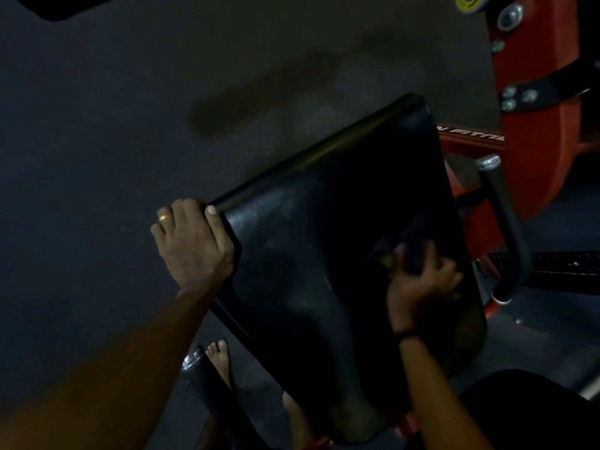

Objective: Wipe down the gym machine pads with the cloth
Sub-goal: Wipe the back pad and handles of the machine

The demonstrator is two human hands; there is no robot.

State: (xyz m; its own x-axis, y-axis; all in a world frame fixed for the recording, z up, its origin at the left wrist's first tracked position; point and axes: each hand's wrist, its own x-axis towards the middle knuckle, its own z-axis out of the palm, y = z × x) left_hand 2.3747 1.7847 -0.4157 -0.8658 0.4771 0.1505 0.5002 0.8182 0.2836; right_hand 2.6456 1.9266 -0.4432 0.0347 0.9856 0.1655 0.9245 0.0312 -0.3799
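Note:
A large black machine pad (324, 254) fills the middle of the head view, tilted, with dull smears on its surface. My left hand (191, 245) grips the pad's left corner, thumb over the top face and fingers curled round the edge; a gold ring is on one finger. My right hand (422, 284) holds a dark cloth (409, 245) bunched under its fingers and presses it against the right side of the pad. The cloth is blurred and hard to tell from the pad.
The red machine frame (535, 131) rises at the right, with bolts and a grey metal handle (506, 228) beside the pad. Dark rubber floor (130, 108) spreads to the left. My bare feet (220, 358) stand below the pad near a black bar (214, 391).

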